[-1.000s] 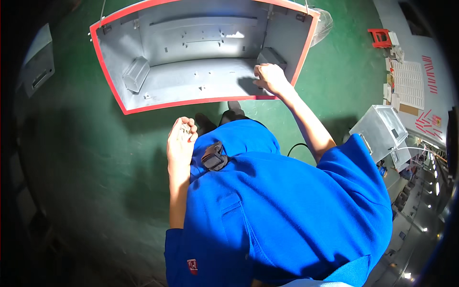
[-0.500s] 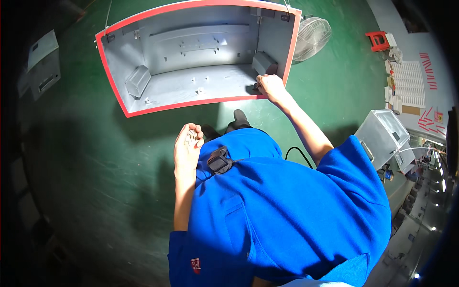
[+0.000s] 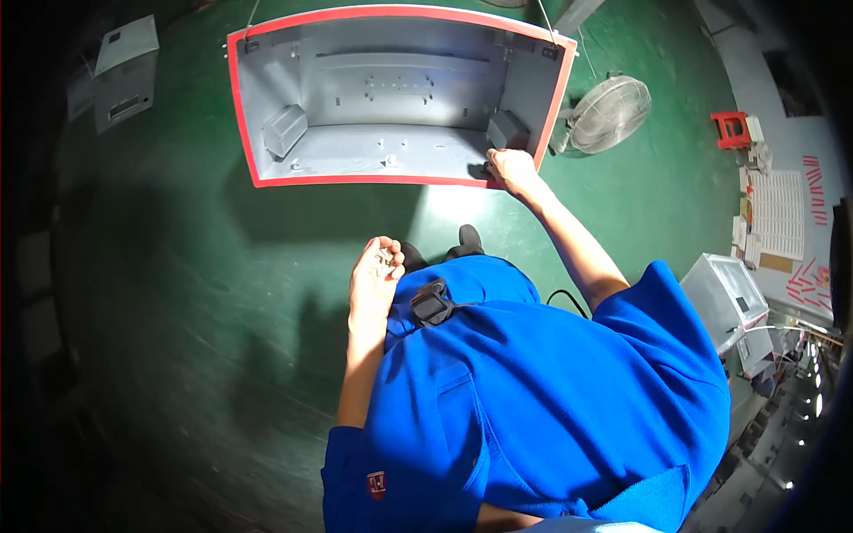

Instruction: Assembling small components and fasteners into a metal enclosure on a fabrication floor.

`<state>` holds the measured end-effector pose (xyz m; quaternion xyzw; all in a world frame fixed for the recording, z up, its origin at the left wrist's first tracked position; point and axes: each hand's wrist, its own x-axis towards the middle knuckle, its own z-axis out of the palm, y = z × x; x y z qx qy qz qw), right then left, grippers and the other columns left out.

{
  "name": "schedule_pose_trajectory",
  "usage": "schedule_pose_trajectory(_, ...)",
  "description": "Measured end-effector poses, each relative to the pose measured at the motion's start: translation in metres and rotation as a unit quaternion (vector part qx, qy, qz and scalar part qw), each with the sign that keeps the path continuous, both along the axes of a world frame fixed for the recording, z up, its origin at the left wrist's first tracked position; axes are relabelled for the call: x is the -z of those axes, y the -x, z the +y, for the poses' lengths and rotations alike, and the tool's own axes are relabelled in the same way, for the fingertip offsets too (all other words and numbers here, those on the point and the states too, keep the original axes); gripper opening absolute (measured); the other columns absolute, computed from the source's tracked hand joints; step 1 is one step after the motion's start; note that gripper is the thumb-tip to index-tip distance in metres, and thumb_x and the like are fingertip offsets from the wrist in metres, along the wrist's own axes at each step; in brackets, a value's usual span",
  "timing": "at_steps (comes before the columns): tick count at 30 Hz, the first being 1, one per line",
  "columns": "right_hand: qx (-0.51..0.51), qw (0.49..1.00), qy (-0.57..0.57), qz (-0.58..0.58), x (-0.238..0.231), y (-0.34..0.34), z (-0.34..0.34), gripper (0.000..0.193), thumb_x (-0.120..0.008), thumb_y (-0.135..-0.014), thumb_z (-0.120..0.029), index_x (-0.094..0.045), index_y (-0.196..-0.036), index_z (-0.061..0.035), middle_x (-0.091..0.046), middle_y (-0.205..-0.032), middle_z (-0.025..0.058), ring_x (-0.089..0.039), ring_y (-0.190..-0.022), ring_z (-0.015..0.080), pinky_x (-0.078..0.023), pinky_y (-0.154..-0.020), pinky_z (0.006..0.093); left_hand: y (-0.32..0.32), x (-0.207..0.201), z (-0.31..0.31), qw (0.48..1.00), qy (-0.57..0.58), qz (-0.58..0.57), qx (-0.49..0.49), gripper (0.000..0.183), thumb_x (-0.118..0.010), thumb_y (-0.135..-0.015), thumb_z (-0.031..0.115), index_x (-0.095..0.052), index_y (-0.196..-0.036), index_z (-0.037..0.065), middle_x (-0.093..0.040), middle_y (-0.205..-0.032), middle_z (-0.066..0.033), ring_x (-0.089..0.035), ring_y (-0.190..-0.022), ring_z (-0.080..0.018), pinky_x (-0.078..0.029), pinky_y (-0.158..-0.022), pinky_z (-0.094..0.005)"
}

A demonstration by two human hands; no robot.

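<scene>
A grey metal cabinet (image 3: 400, 142) with a red rim hangs open-fronted ahead of me. My right hand (image 3: 514, 171) reaches over its front edge at the near right inner corner, fingers closed and pressed to a small dark spot there. What those fingers grip is too small to tell. In front of my body, my left hand (image 3: 374, 277) is curled palm up around several small whitish pieces (image 3: 384, 260), whose exact kind I cannot make out. Small fittings (image 3: 389, 161) stand up along the cabinet's lower inner panel. A grey block (image 3: 507, 131) sits just beyond my right hand.
Thin wires (image 3: 544, 16) hold the cabinet at its upper corners. A round caged fan (image 3: 611, 115) stands to the right of it. Grey metal boxes stand at the far left (image 3: 125, 80) and at the right (image 3: 724, 298). A red stool (image 3: 732, 131) is at the far right.
The whole scene has shifted rightward in view, and the cabinet's lower rim appears higher. My right hand remains at the same corner, and my left hand still cups the whitish pieces.
</scene>
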<state>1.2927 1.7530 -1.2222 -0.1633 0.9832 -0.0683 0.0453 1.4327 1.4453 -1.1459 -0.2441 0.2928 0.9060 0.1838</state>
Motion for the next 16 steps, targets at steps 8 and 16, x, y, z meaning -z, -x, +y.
schedule_pose_trajectory(8,0.008,1.000,0.008,-0.009,-0.005,-0.006,0.012,0.017,-0.060,-0.080,-0.023,-0.056,-0.081,-0.0057,-0.062,-0.073,0.0170,-0.063,-0.071,0.0344,-0.050,-0.063,0.0460,-0.023,0.010,0.014,0.999,-0.011,0.029,-0.024,0.026,-0.046,-0.093,0.026,-0.057,-0.083,0.004,-0.055,-0.071,-0.0050,-0.051,-0.064,-0.0121,-0.036,-0.050,-0.0235)
schedule_pose_trajectory(16,-0.028,0.999,-0.040,0.008,-0.016,-0.007,0.002,0.026,-0.067,-0.074,-0.029,-0.059,-0.083,-0.0062,-0.065,-0.081,0.0144,-0.065,-0.081,0.0312,-0.049,-0.075,0.0476,-0.059,0.018,-0.001,0.993,-0.082,0.058,-0.060,0.027,-0.048,-0.095,0.029,-0.056,-0.090,0.004,-0.054,-0.070,-0.0026,-0.050,-0.057,-0.0101,-0.033,-0.041,-0.0206)
